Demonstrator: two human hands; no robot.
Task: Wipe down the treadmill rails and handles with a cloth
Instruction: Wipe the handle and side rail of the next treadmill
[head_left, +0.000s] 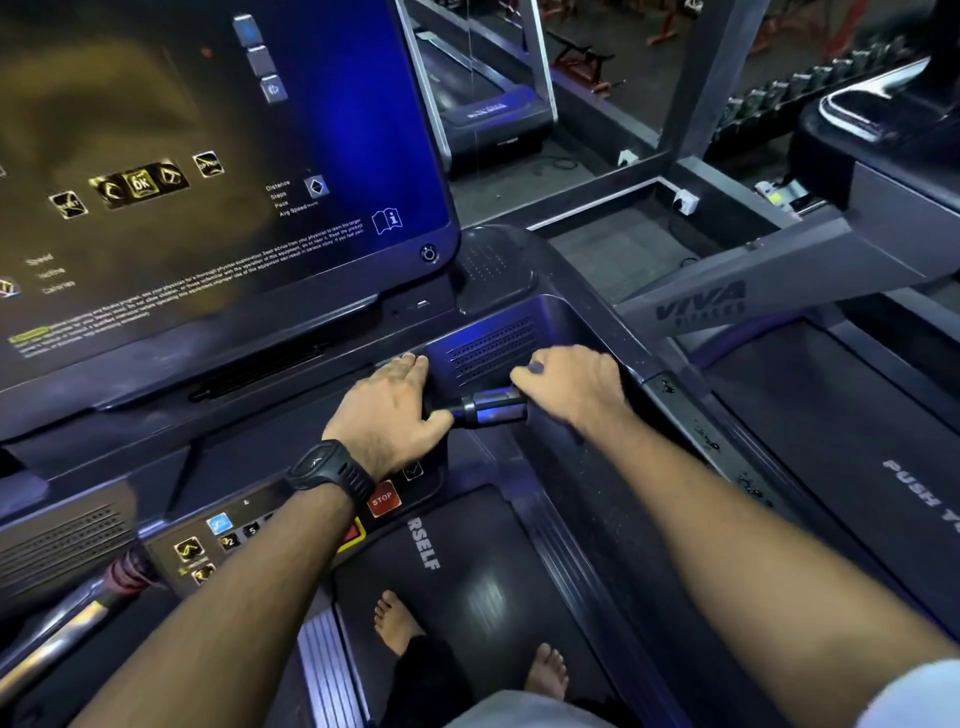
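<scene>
Dim gym room washed in blue light, second treadmill (488, 109) and dumbbell rack (810, 80) at the back. Stands barefoot on the belt (478, 587) below the console screen (208, 156). Lays the left hand (387, 410) flat on the console edge, fingers straight, thumb touching the short handle (491, 408). Curls the right hand (571, 387) over the handle's other end. Cannot tell whether a cloth sits under either palm. Water drops along the right side rail (698, 434), near the right wrist. Wears a black watch (332, 470) just beside the red STOP button (384, 500).
</scene>
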